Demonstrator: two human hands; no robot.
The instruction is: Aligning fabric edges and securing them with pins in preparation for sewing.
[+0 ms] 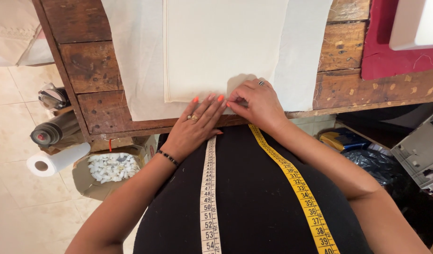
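**Two hands at the near edge of folded cloth**

Nearest the camera, a tape measure [210, 197] hangs round the neck over a black top [254, 197]: one strand shows its white face, the other its yellow, both printed with numerals and cut off by the bottom of the frame.

The left hand [195, 127] lies flat, fingers stretched out and close together, holding nothing; its orange-painted nails press the near edge of the cloth [216, 51]. It wears a ring, and a dark beaded bracelet [168, 157] circles the wrist. The right hand [256, 103] is curled, fingertips bunched on the same edge just beside the left; whether it pinches a fold or only presses down cannot be told, since the fingers cover that spot.

The cloth is matt, cream, plain-woven: a folded rectangular panel lying on a wider sheet, spread over a worn table [92, 61] of dark, pitted planks. Its far part runs out of the top of the frame.

Left, down on the pale tiled floor [14, 207], a box [92, 186] holds small white scraps, beside a white paper roll [56, 160] and a grey roll [54, 130]. Right, a red mat [390, 61] lies under a white machine, mostly cut off.
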